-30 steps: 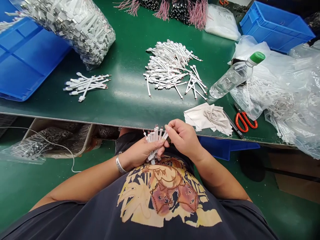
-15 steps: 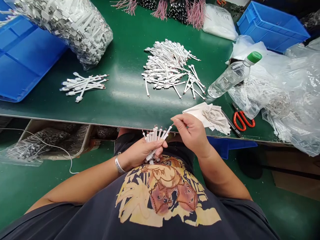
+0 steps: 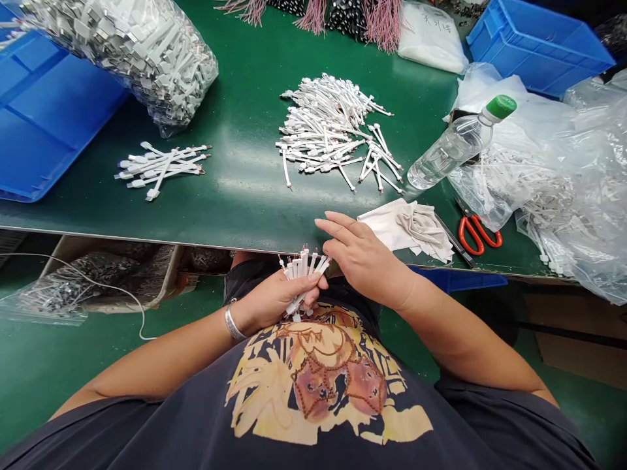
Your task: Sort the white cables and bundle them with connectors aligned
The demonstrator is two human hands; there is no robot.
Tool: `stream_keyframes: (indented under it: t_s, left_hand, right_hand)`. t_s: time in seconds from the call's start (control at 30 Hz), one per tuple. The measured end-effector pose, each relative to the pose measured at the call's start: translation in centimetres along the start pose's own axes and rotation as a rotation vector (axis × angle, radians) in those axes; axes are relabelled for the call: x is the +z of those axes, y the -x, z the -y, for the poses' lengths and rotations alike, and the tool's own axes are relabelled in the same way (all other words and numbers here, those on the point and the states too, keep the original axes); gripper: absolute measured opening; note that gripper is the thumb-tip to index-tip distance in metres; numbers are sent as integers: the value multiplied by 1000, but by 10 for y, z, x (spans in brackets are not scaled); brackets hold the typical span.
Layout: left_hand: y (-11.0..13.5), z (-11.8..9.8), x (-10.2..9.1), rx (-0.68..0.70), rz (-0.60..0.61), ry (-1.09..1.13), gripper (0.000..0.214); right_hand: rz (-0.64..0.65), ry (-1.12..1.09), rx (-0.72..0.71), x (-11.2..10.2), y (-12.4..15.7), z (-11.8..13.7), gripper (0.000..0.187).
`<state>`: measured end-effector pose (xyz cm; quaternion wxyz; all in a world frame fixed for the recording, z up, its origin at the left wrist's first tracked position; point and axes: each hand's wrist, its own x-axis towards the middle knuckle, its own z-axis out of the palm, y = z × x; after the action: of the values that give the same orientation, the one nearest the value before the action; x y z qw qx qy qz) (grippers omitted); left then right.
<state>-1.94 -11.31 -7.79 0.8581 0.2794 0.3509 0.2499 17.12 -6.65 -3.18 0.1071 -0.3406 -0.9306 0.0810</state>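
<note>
My left hand [image 3: 277, 299] is shut on a fanned bundle of short white flat cables [image 3: 304, 274] with metal-tipped ends, held low in front of my body, below the bench edge. My right hand [image 3: 365, 256] is just to the right of the bundle, its fingers spread and pointing left, holding nothing. On the green workbench [image 3: 245, 209] beyond my hands lie a large loose pile of the white cables [image 3: 333, 137] and a smaller pile [image 3: 159, 168]. A crumpled white cloth [image 3: 411, 228] lies just beyond my right hand.
A plastic bag of cables [image 3: 122, 62] lies on a blue tray [image 3: 46, 111] at far left. At right stand a water bottle [image 3: 453, 145], orange-handled scissors [image 3: 473, 234], plastic bags [image 3: 563, 176] and a blue crate [image 3: 539, 46]. Pink-and-black wire bunches [image 3: 353, 19] line the far edge.
My right hand has left the bundle, and its pinched fingers have opened and spread out to the left. My left hand and the bundle stay nearly still.
</note>
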Motion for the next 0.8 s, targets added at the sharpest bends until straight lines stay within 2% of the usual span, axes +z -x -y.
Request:
stream_keyframes:
  t_s: [0.4, 0.67, 0.73, 0.8]
  left_hand:
    - [-2, -1, 1, 40, 2, 55, 21]
    - [-2, -1, -1, 39, 18, -9, 24]
    - [-1, 1, -2, 23, 25, -20, 25]
    - [-1, 2, -3, 9, 19, -2, 25]
  right_hand:
    - [-94, -101, 67, 6, -1, -5, 21]
    - [-155, -376, 115, 2, 1, -7, 20]
    - [-241, -462, 203, 0, 3, -11, 20]
    - [-380, -533, 345, -3, 5, -17, 21]
